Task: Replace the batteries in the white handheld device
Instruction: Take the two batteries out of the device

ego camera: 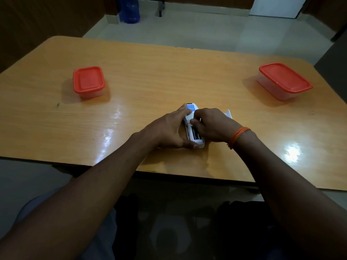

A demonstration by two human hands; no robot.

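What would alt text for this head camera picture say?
Two bare hands work on a white handheld device lying on a wooden table, its battery bay open with a dark battery showing. Two red-lidded containers sit farther back, left and right.

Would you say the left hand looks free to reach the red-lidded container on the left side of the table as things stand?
Probably yes. The table between the left hand and that container is bare, so nothing blocks the way. The hand is busy steadying the white device, though, and would have to let go first.
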